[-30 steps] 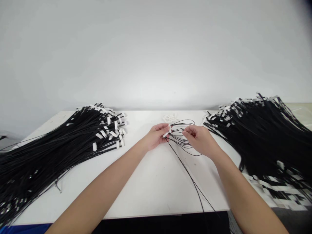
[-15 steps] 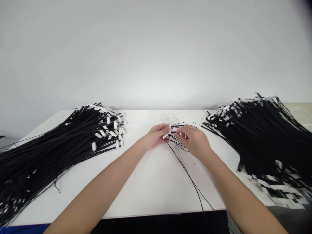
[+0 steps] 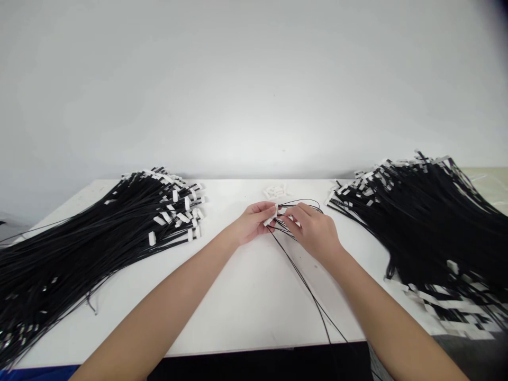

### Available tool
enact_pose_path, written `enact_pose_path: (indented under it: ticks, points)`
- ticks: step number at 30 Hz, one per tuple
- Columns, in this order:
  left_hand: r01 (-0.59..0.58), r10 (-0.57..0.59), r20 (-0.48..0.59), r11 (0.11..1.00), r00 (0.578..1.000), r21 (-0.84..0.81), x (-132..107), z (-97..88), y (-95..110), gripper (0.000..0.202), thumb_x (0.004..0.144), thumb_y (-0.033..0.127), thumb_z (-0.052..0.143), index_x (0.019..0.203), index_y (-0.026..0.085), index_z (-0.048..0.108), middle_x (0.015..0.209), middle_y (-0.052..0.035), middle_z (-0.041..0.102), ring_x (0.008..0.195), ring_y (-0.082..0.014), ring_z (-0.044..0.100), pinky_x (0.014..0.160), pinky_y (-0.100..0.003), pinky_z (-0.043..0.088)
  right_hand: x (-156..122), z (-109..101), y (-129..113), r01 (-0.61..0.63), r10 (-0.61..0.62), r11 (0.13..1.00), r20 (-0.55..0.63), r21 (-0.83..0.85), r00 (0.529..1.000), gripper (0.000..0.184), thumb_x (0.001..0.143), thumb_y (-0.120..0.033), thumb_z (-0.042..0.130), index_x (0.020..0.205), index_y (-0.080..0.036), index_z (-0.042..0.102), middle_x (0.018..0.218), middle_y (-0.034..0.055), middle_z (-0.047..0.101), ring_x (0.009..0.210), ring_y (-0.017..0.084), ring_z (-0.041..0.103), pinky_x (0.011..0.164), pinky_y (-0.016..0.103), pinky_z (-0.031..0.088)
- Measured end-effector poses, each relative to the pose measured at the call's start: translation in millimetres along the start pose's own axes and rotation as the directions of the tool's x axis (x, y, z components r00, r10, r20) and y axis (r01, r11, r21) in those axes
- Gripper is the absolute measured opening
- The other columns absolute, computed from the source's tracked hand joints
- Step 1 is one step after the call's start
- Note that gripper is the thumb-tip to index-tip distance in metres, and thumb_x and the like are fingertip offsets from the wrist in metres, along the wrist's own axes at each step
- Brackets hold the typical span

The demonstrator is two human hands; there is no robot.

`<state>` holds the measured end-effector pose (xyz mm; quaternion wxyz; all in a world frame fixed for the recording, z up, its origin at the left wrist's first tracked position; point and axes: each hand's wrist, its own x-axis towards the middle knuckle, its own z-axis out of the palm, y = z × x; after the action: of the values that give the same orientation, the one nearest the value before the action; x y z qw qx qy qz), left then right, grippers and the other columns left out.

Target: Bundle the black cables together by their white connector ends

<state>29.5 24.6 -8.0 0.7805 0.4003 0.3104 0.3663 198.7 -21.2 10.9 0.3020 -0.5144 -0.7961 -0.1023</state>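
Observation:
Above the middle of the table, my left hand (image 3: 256,222) pinches a white plastic connector housing (image 3: 271,216) between thumb and fingers. Several thin black wires (image 3: 294,263) run from the housing; some loop off to the right and two trail down past the table's front edge. My right hand (image 3: 311,226) is closed at the housing's right side, its fingertips pinching a black wire close to the connector. The wire's end is hidden by the fingers.
Black wires with white connectors lie in a big bundle (image 3: 103,227) at left and another bundle (image 3: 428,222) at right. A small heap of loose white housings (image 3: 275,190) sits behind my hands on the white table (image 3: 246,301). A pale wall (image 3: 254,90) rises behind.
My right hand has shifted slightly left, its fingertips nearer the connector housing. My left hand keeps its hold in nearly the same place.

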Motion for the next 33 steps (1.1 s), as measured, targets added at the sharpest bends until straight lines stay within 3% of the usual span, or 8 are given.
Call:
enact_pose_path:
  ticks: [4,7,10,13,16,23,33]
  points:
    - [-0.010,0.010,0.010,1.000,1.000,-0.011,0.8,-0.2,-0.9,0.024,0.069,0.032,0.065,0.085,0.015,0.059,0.074,-0.0017,0.053,0.055,-0.0058,0.049,0.056,-0.025,0.044,3.3,-15.2,-3.2,0.159,-0.168,0.985,-0.150,-0.070,0.974,0.012,0.083,-0.026,0.050,0.088,-0.023,0.060,0.086,0.0039,0.061,0.079,0.016,0.052,0.071,0.028,0.036]
    - [-0.009,0.009,0.001,0.999,1.000,-0.031,0.9,-0.1,-0.3,0.026,0.069,0.032,0.066,0.086,0.014,0.060,0.075,-0.0028,0.055,0.056,-0.0057,0.049,0.058,-0.024,0.044,1.3,-24.4,-9.8,0.209,-0.206,0.975,-0.053,0.073,0.977,0.016,0.085,-0.023,0.044,0.087,-0.023,0.060,0.082,0.0039,0.061,0.072,0.014,0.052,0.066,0.027,0.038]
    - [-0.002,0.001,-0.013,0.999,1.000,-0.038,1.3,-0.2,0.4,0.028,0.068,0.032,0.066,0.087,0.013,0.061,0.078,-0.0041,0.056,0.057,-0.0062,0.050,0.058,-0.024,0.045,-2.2,-25.1,-15.5,0.070,-0.114,0.973,0.195,0.219,0.974,0.020,0.087,-0.025,0.039,0.086,-0.021,0.058,0.070,0.0019,0.058,0.057,0.011,0.047,0.054,0.024,0.034]
    - [0.004,-0.006,-0.038,0.999,0.999,-0.040,2.0,-0.4,0.5,0.029,0.068,0.032,0.066,0.088,0.012,0.062,0.079,-0.0049,0.057,0.056,-0.0058,0.050,0.057,-0.023,0.045,-3.4,-21.0,-15.0,-0.105,-0.009,0.962,0.413,0.252,0.911,0.026,0.087,-0.028,0.037,0.070,-0.020,0.055,0.056,-0.0006,0.050,0.050,0.010,0.040,0.048,0.023,0.029]
    - [0.000,-0.002,-0.051,0.999,0.999,-0.042,2.2,0.0,0.6,0.029,0.068,0.032,0.067,0.088,0.011,0.062,0.079,-0.0054,0.057,0.056,-0.0056,0.051,0.055,-0.022,0.044,-2.5,-19.0,-10.9,-0.204,0.020,0.937,0.538,0.284,0.843,0.033,0.087,-0.029,0.035,0.058,-0.019,0.048,0.051,-0.0017,0.044,0.047,0.009,0.035,0.044,0.022,0.023]
    - [0.009,-0.012,-0.054,0.999,0.998,-0.044,1.4,0.9,1.0,0.027,0.070,0.030,0.065,0.088,0.011,0.062,0.079,-0.0056,0.057,0.055,-0.0050,0.050,0.055,-0.021,0.045,-0.2,-19.6,-9.3,-0.309,0.036,0.891,0.626,0.333,0.779,0.025,0.084,-0.029,0.037,0.065,-0.020,0.051,0.061,-0.0024,0.052,0.052,0.009,0.041,0.045,0.021,0.024]
    - [-0.014,0.012,-0.053,0.999,0.999,-0.045,2.8,-0.6,0.3,0.025,0.071,0.028,0.065,0.088,0.011,0.062,0.079,-0.0060,0.058,0.054,-0.0060,0.052,0.057,-0.023,0.047,-3.1,-17.1,-7.0,-0.382,0.109,0.866,0.622,0.324,0.775,0.026,0.086,-0.033,0.033,0.068,-0.019,0.047,0.057,-0.0018,0.048,0.046,0.009,0.036,0.040,0.021,0.022]
